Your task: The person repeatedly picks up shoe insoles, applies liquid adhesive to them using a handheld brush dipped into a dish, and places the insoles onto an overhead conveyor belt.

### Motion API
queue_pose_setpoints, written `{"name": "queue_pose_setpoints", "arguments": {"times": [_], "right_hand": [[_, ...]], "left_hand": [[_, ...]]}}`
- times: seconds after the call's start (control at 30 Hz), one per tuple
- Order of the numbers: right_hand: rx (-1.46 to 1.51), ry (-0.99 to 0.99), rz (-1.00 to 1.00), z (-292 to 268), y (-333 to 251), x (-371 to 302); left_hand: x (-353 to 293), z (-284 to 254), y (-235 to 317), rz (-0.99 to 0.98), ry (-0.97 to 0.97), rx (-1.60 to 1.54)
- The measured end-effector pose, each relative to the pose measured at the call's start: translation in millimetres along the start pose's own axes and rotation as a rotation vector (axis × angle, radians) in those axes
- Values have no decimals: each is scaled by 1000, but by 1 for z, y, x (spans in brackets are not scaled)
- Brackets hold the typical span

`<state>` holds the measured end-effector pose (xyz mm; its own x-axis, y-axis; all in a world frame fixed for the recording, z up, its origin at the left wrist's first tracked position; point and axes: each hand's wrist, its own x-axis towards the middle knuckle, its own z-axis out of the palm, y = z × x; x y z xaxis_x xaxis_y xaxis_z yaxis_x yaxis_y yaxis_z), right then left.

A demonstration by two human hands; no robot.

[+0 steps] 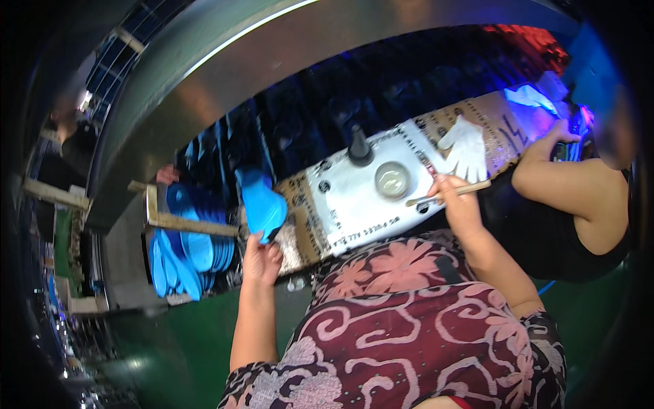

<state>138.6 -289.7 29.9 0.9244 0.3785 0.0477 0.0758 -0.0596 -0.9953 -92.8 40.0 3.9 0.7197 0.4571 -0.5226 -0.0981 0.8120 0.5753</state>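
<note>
My left hand [260, 260] pinches the near end of a curved blue sole-shaped piece [264, 208], holding it up at the left end of the covered board. In my right hand [460, 206] is a brush with a pale wooden handle [478, 186], its tip pointing left. Just beyond that tip stands a small round bowl [392, 180] with greyish contents. A black bottle with a narrow top [359, 150] is behind the bowl. Between the bowl and a white glove [466, 146] lies a slim red tool [427, 164], whose kind I cannot make out.
Many similar blue pieces [197, 253] are stacked at the left, behind a wooden bar [194, 224]. White sheeting [340, 221] covers part of the brown board [300, 211]. A co-worker's arm [555, 177] reaches in from the right. A dark metal beam [225, 65] runs across the far side.
</note>
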Motion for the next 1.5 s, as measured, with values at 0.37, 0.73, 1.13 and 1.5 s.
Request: {"name": "queue_pose_setpoints", "arguments": {"times": [0.37, 0.73, 1.13, 1.5], "right_hand": [[29, -209, -169, 40, -67, 6], [-304, -323, -771, 72, -67, 3], [-355, -334, -831, 72, -67, 3], [-388, -344, -831, 69, -64, 0]], "left_hand": [[-40, 94, -47, 780, -41, 838], [-40, 126, -57, 802, -161, 840], [-35, 118, -59, 931, -192, 955], [-29, 119, -65, 973, -158, 947]]}}
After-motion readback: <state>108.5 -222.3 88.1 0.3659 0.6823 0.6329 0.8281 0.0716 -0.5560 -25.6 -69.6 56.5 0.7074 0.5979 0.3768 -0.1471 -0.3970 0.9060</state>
